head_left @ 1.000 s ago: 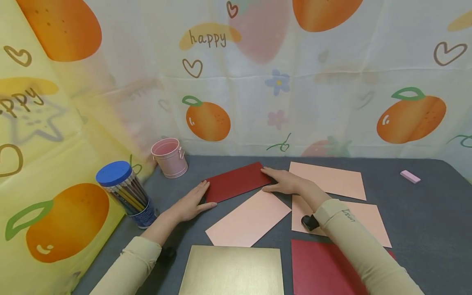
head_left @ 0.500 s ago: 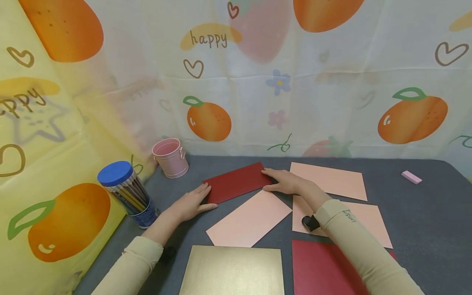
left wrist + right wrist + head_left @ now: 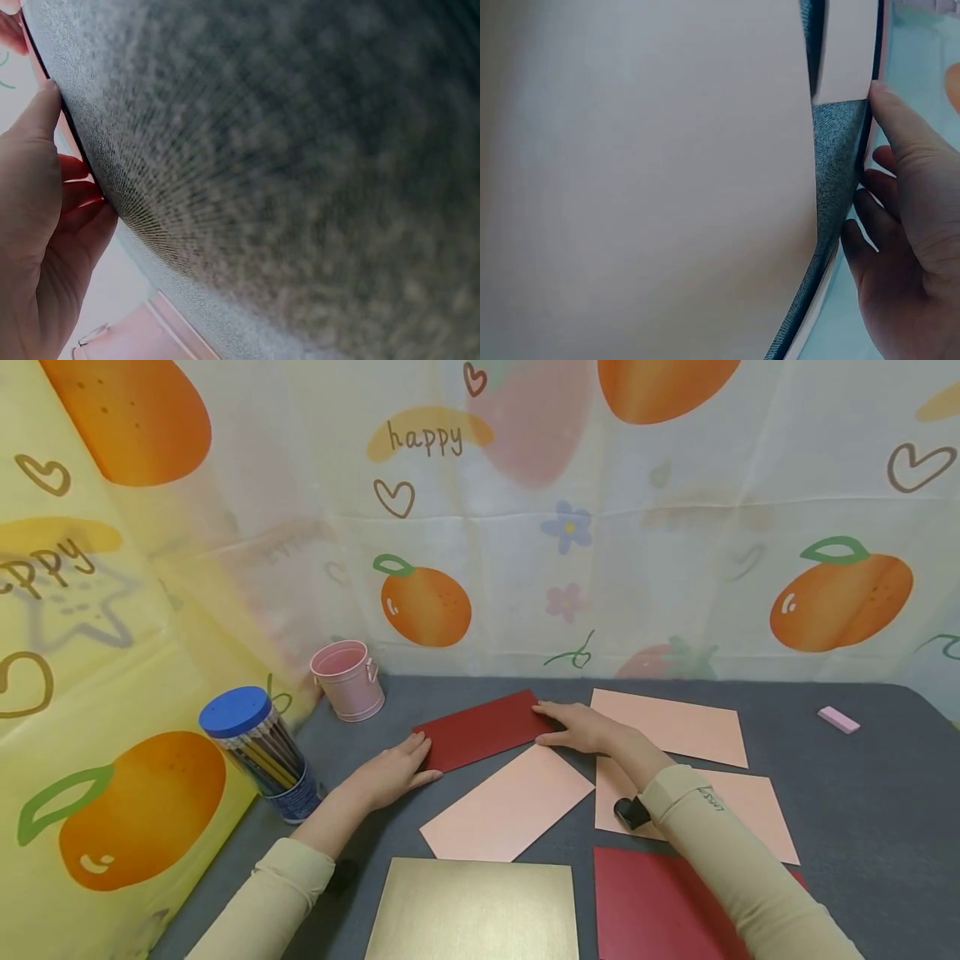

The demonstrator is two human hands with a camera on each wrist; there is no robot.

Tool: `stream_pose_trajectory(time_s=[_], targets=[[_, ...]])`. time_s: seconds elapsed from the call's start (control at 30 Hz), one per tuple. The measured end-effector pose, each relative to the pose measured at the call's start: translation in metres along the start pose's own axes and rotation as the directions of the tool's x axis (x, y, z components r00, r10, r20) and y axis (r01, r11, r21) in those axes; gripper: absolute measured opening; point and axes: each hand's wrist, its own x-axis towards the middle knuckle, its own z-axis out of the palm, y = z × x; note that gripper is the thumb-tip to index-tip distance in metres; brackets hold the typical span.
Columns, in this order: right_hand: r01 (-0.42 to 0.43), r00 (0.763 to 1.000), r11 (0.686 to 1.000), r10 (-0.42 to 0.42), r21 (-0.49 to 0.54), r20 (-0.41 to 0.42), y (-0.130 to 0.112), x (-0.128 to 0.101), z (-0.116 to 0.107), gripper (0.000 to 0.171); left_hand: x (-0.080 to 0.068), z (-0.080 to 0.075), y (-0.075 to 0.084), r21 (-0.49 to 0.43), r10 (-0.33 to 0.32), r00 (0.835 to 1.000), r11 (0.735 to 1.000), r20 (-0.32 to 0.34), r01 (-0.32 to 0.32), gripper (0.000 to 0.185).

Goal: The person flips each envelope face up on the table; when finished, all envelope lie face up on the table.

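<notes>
A dark red card point(image 3: 483, 729) lies flat on the grey table point(image 3: 847, 793), slanted, near the back. My left hand point(image 3: 390, 770) rests flat with straight fingers touching the card's near-left corner. My right hand point(image 3: 577, 727) lies flat on its right end, fingers straight. The left wrist view shows the left hand point(image 3: 37, 240) against the grey cloth, the right wrist view the right hand point(image 3: 907, 225) beside a pink sheet point(image 3: 645, 180).
Three pink sheets point(image 3: 506, 806) point(image 3: 667, 725) point(image 3: 750, 814) lie around the hands. A gold sheet point(image 3: 472, 910) and another dark red sheet point(image 3: 648, 906) lie at the front. A pink bucket point(image 3: 347, 680), a pencil jar point(image 3: 258, 752) and a pink eraser point(image 3: 837, 719) stand further off.
</notes>
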Motion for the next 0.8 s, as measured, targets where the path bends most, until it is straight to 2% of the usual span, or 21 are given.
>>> stream_pose_trajectory(time_s=[0.1, 0.23, 0.43, 0.67, 0.8], targets=[[0.002, 1.0, 1.0, -0.002, 0.009, -0.008, -0.0001, -0.0005, -0.0002, 0.068, 0.0004, 0.0003, 0.0004, 0.04, 0.018, 1.0, 0.999, 0.005, -0.018, 0.064], [-0.002, 1.0, 1.0, 0.003, 0.028, -0.018, 0.0007, -0.0002, 0.0008, 0.069, 0.0011, -0.0011, 0.0012, 0.049, 0.014, 0.999, 0.999, 0.03, -0.015, 0.062], [-0.008, 0.998, 0.998, 0.012, 0.065, -0.057, 0.0011, 0.0, 0.0022, 0.065, 0.0017, -0.003, -0.0007, 0.018, -0.015, 0.998, 1.0, 0.064, 0.014, 0.057], [0.044, 0.995, 0.999, -0.041, 0.031, -0.09, 0.0017, -0.0003, 0.0005, 0.055, 0.0008, -0.0052, -0.002, -0.021, -0.006, 0.999, 1.0, 0.046, 0.007, 0.055], [0.075, 0.991, 0.997, -0.072, 0.019, -0.108, 0.0027, -0.0007, 0.0007, 0.053, -0.0011, -0.0063, -0.0051, -0.074, -0.003, 1.0, 0.997, 0.025, 0.005, 0.059]])
